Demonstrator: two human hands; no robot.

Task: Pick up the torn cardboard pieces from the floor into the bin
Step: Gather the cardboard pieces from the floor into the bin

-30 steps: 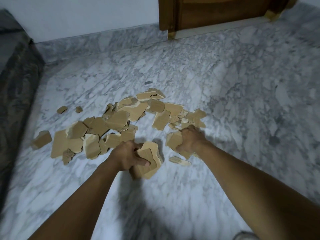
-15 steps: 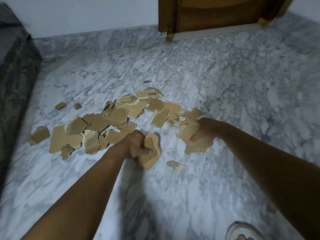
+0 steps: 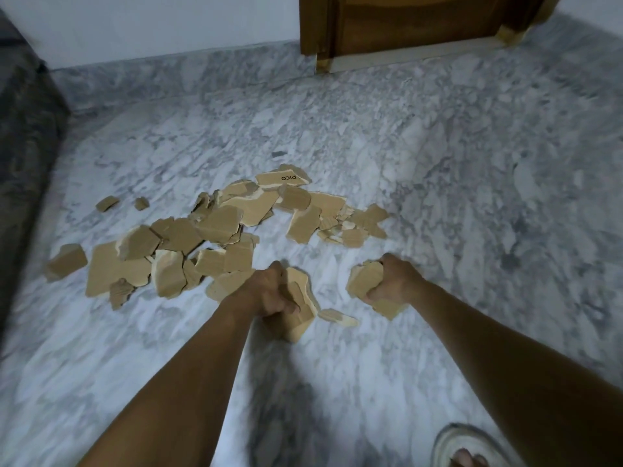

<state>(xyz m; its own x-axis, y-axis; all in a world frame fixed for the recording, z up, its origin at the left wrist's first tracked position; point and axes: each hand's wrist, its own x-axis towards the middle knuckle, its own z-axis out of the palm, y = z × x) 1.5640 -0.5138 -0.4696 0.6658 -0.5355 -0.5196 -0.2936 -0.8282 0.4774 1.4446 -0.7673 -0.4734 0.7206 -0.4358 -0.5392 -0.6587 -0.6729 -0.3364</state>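
Note:
Several torn brown cardboard pieces (image 3: pixel 215 237) lie scattered on the marble floor (image 3: pixel 438 197). My left hand (image 3: pixel 269 291) grips a stack of cardboard pieces (image 3: pixel 301 299) just above the floor, at the near edge of the pile. My right hand (image 3: pixel 394 281) grips another bunch of cardboard pieces (image 3: pixel 365 281) to the right. One small scrap (image 3: pixel 337 316) lies on the floor between my hands. A piece printed "PICO" (image 3: pixel 283 178) sits at the far end of the pile. No bin is in view.
A wooden door (image 3: pixel 411 21) with its frame stands at the back right against a white wall (image 3: pixel 151 25). A dark grey upholstered edge (image 3: pixel 23 136) runs along the left. My foot in a sandal (image 3: pixel 468 449) shows at the bottom right.
My right hand lifted its bunch of pieces off the pile and drew it back toward me. My left hand keeps its hold on its stack, hardly moving.

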